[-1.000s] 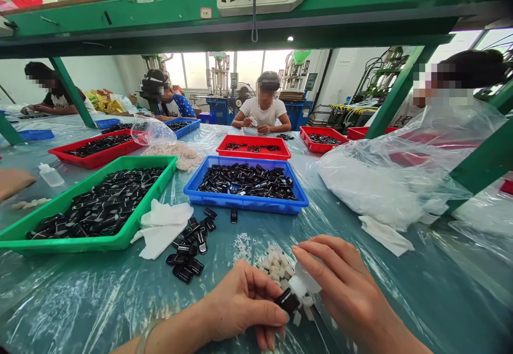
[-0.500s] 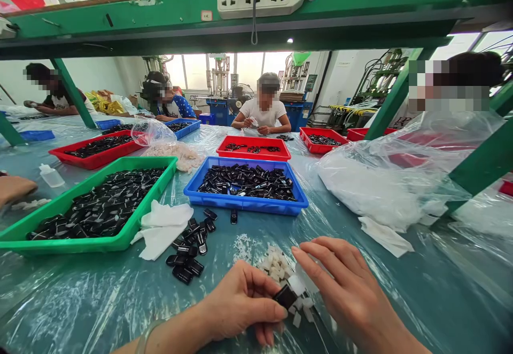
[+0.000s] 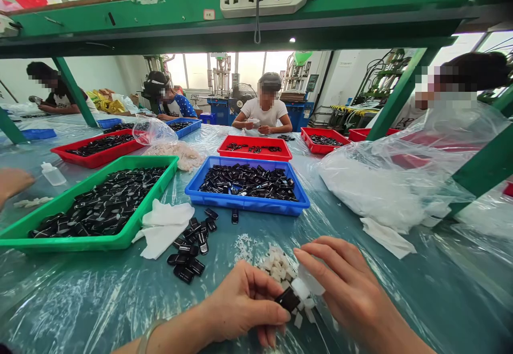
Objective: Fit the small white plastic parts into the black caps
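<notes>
The left hand (image 3: 244,303) pinches a small black piece (image 3: 287,299) low over the table, while the right hand (image 3: 344,290) presses a white piece (image 3: 300,288) against it. Just beyond lie a pile of white bits (image 3: 276,266), loose black pieces (image 3: 190,250), then a blue tray (image 3: 246,203).

The plastic-sheeted teal worktop (image 3: 100,295) carries a green plastic tray (image 3: 60,234), a blue plastic tray (image 3: 244,203), red plastic trays (image 3: 253,155), folded white cloths (image 3: 162,226), loose glossy black oblong parts (image 3: 190,252) and small white plastic pieces (image 3: 276,266).
</notes>
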Demonstrator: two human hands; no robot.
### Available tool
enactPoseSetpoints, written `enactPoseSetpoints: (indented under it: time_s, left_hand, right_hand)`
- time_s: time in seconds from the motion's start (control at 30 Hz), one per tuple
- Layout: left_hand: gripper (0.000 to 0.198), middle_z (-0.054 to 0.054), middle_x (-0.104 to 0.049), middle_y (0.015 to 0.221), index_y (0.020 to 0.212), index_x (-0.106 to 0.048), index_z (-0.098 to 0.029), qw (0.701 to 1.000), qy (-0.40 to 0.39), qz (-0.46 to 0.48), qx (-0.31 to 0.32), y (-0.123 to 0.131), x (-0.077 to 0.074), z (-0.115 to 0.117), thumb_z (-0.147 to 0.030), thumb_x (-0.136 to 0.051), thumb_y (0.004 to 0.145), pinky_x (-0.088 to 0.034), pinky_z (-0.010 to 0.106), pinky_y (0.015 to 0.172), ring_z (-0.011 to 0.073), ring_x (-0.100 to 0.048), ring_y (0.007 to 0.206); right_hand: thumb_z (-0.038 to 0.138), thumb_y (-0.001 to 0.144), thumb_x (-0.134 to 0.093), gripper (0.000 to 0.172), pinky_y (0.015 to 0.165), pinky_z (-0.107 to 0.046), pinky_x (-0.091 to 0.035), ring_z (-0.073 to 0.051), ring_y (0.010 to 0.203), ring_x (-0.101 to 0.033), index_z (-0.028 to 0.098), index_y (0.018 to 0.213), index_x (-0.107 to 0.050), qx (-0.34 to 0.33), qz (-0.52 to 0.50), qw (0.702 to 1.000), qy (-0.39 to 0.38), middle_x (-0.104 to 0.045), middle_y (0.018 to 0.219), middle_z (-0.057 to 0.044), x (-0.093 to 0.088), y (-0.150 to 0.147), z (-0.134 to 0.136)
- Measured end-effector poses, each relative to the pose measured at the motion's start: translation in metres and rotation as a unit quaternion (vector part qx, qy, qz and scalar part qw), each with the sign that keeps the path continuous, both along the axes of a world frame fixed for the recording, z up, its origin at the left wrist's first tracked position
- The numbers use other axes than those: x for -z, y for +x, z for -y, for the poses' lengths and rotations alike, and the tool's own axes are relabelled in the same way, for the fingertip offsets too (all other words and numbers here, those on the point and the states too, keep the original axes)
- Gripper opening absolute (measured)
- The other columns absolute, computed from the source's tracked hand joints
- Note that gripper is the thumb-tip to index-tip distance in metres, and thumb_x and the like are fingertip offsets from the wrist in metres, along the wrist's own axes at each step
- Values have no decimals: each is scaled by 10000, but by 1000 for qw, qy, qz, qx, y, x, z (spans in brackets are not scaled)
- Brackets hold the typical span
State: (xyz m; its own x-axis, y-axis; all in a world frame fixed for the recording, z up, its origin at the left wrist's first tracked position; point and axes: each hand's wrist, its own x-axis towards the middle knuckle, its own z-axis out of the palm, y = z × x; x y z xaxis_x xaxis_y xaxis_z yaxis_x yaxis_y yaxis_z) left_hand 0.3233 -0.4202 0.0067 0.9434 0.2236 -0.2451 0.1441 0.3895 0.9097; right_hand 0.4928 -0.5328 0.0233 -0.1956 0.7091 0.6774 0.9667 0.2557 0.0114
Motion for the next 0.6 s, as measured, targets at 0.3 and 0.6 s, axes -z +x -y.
enactPoseSetpoints:
  time_s: [0.3, 0.6]
  left_hand:
    - [184, 13, -595, 525, 612, -635, -91, 1000, -4, 1, 8, 1, 3, 0, -258, -713, 615, -421, 142, 388, 59, -521, 388]
    - [212, 15, -600, 539, 649, -654, -87, 1000, 2, 0, -5, 1, 4, 0, -282, -726, 611, -426, 140, 396, 61, -534, 402]
  right_hand:
    - [-20, 881, -321, 364, 814, -420, -372, -257, 950, -490, 137, 1084, -580, 23, 12, 1000, 17, -606, 958, -107, 4, -3, 1]
    - [53, 934, -333, 303, 820, -430, -380, -263, 954, -492, 132, 1088, -582, 21, 38, 999, 18, -611, 962, -115, 0, -1, 2]
